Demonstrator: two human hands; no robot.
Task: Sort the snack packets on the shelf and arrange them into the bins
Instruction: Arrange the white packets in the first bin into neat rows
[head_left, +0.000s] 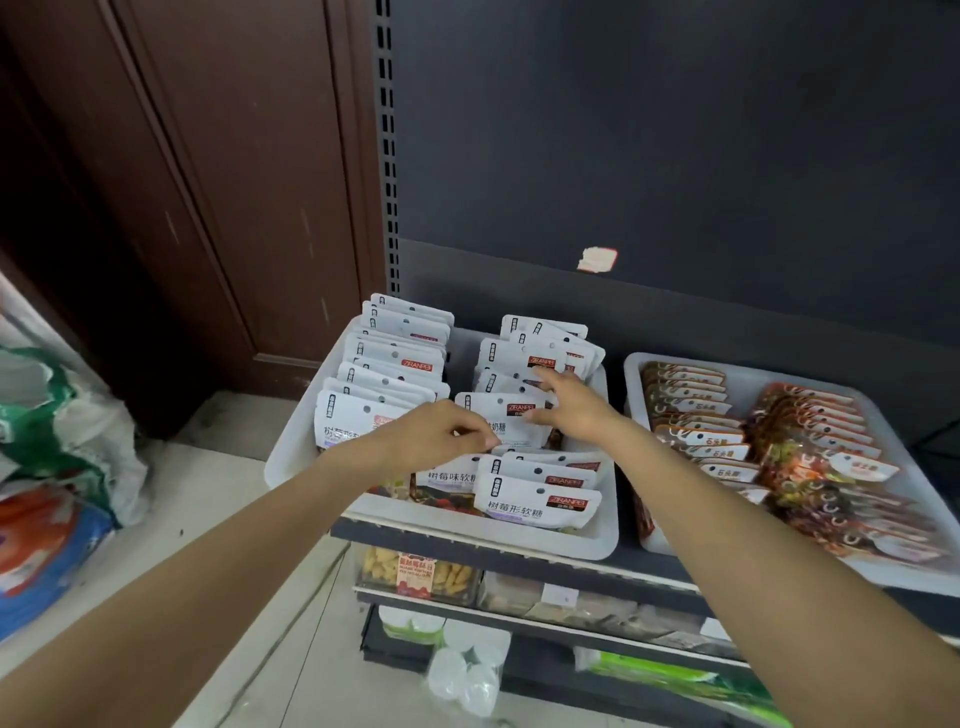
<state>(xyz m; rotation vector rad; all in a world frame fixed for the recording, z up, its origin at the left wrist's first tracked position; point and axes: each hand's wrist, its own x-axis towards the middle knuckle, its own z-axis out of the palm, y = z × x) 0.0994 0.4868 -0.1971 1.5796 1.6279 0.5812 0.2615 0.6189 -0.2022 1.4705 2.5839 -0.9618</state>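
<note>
A white bin (291, 457) on the shelf holds several white snack packets with red labels, standing in two rows, with a few more lying flat at its front (537, 501). One upright packet (506, 421) stands in the middle of the right row. My left hand (441, 434) has its fingers curled and pinches that packet's lower left edge. My right hand (569, 408) reaches over the right row with fingers spread; its thumb touches the packet's right side and its fingertips reach the packets behind (519, 356).
A second white bin (631, 374) to the right holds orange and dark snack packets in rows. Lower shelves carry boxed snacks (415, 571) and green packages. Bags (62, 431) lie on the floor at left. A dark back panel rises behind the bins.
</note>
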